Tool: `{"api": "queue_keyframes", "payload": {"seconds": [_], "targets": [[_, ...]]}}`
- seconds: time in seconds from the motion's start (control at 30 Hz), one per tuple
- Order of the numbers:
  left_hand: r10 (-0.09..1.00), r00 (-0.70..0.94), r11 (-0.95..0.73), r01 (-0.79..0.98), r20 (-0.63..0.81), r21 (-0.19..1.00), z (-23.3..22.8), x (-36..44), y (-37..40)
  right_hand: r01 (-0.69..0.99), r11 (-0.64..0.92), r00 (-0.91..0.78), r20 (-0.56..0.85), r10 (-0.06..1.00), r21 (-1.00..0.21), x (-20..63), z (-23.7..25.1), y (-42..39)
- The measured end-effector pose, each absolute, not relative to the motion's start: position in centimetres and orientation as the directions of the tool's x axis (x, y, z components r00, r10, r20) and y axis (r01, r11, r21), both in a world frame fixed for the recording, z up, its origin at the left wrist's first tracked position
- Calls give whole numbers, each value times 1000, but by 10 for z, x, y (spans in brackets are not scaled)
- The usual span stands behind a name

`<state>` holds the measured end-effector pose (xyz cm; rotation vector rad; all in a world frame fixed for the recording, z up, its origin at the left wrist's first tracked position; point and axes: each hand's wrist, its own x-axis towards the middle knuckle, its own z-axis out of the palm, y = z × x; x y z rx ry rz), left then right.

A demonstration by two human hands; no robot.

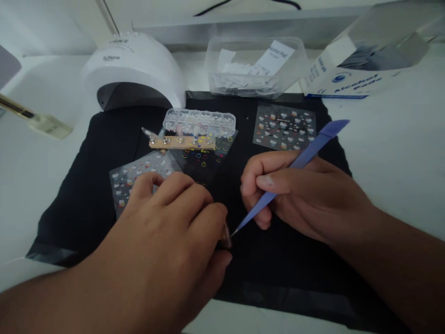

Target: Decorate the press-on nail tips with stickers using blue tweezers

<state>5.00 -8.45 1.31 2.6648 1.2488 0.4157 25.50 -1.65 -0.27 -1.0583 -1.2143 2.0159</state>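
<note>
My left hand (pixel 177 232) is closed, back up, around a small glossy brown piece that looks like a nail tip (pixel 226 235); most of that piece is hidden by the fingers. In my right hand (pixel 295 195) is a pair of purple tweezers (pixel 306 150), gripped like a pen. Their fine point touches or almost touches the edge of the nail tip. Part of a clear sticker sheet (pixel 121 185) lies under my left hand. Beyond it, a wooden nail stand (pixel 187 143) carries several clear nail tips.
A clear compartment case (pixel 200 121) sits behind the stand, with another sticker sheet (pixel 285 126) to its right. A white nail lamp (pixel 135 65), a plastic tub of alcohol pads (pixel 243 83) and an alcohol pad box (pixel 361 79) line the back. A brush (pixel 48 125) shows at left.
</note>
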Motion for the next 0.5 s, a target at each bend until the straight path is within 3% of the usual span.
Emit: {"api": "queue_keyframes", "payload": {"seconds": [0.5], "targets": [[770, 607, -638, 723, 199, 265, 15, 51, -85, -34, -431, -531, -349, 772, -902, 256, -2, -18]]}}
